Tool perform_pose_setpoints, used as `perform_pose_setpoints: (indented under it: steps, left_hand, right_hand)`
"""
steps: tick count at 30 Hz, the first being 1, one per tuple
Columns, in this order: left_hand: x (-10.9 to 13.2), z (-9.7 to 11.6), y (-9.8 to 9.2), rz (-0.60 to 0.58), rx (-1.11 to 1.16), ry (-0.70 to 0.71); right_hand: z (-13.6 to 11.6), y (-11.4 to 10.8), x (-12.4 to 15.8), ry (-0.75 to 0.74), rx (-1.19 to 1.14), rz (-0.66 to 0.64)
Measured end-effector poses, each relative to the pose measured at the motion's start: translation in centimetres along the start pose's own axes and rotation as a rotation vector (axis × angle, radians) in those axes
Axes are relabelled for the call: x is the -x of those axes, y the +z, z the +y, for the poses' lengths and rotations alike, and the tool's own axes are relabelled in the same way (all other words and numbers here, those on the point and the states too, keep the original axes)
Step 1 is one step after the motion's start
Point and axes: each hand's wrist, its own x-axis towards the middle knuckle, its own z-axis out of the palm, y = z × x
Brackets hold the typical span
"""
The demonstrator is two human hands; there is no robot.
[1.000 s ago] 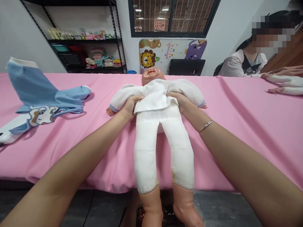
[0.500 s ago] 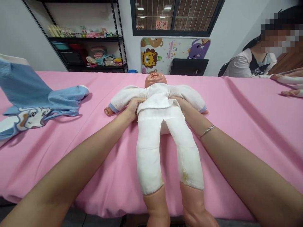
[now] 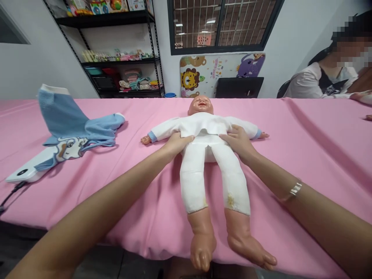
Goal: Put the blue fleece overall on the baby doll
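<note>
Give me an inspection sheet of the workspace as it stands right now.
Surface: pink sheet, creased at the far right.
Job's things: baby doll on its back, dressed in white, feet bare.
Clutter: blue cartoon-print garment left of the doll; white box beside it.
Hands: left hand and right hand lie flat on the doll's middle, one each side.
Cables: dark cable near the white box, at the sheet's left edge.
Surroundings: shelf of toys, colourful board, seated person at far right.
</note>
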Motion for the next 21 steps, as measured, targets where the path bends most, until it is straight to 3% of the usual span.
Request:
perform_pose_setpoints:
  steps: [2,3,7,9,11,14,17,19,21]
  left_hand:
    - [1.4,0.2,-2.4,-0.006,-0.289,0.047]
    - [2.0,0.2,-4.2,0.049,-0.354,0.060]
    - [3.8,-0.4,-13.0,0.444,-0.720,0.070]
    - [4.6,-1.2,-17.0,0.488,-1.001,-0.032]
    - [5.1,-2.3,-19.9,0.442,-1.138,-0.237]
    - [5.2,-3.6,-22.2,0.368,-1.230,-0.390]
    - [4.5,-3.4,-23.3,0.359,-1.362,-0.491]
    - [3.9,-2.2,-24.0,0.408,-1.398,-0.523]
    - [3.5,-0.5,-24.4,0.539,-1.283,-0.419]
  right_hand:
    - [0.4,-1.2,1.5,-0.089,0.121,-0.032]
    - [0.6,-1.7,2.1,-0.117,0.156,-0.051]
    - [1.2,-2.7,3.0,-0.080,0.107,-0.083]
    - [1.3,-2.6,2.8,-0.062,0.103,-0.086]
    - [1.5,-2.4,2.5,-0.077,0.124,-0.090]
    - [1.8,-2.5,2.1,-0.106,0.158,-0.102]
    - [1.8,-2.9,2.2,-0.088,0.178,-0.128]
    - [1.5,-3.1,2.4,-0.069,0.175,-0.144]
    - [1.2,-3.1,2.5,-0.057,0.165,-0.160]
